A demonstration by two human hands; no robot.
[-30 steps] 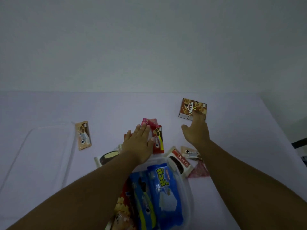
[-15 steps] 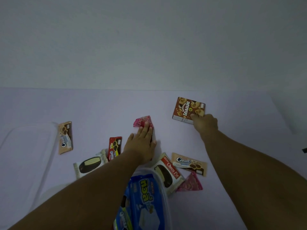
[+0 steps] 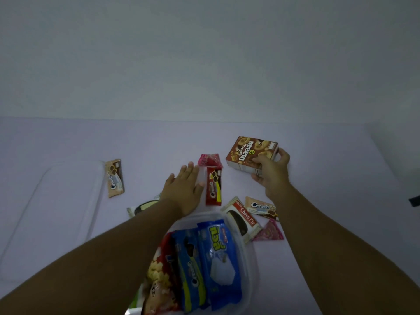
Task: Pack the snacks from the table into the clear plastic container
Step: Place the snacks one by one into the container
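My right hand [image 3: 271,172] grips the near right corner of a brown biscuit box [image 3: 248,154], which is tilted up off the table. My left hand [image 3: 183,187] lies flat and open on the table, just left of a red Cream-O packet [image 3: 213,186] and below a pink triangular packet [image 3: 210,159]. The clear plastic container [image 3: 246,244] sits near me and holds blue packets [image 3: 218,258] and a red snack bag [image 3: 159,276]. A Choco Pie packet [image 3: 242,219], a tan Cream-O packet [image 3: 261,206] and a second pink packet [image 3: 270,231] lie to the container's right.
The clear lid [image 3: 52,214] lies flat at the left. Another tan Cream-O packet [image 3: 114,178] rests by its right edge. A white-and-black bar packet [image 3: 142,206] is partly hidden by my left forearm. The table's far edge meets a plain wall.
My right hand has closed on the brown box and tipped it up off the table. My left hand slid left off the pink packet, uncovering the red Cream-O packet beside it.
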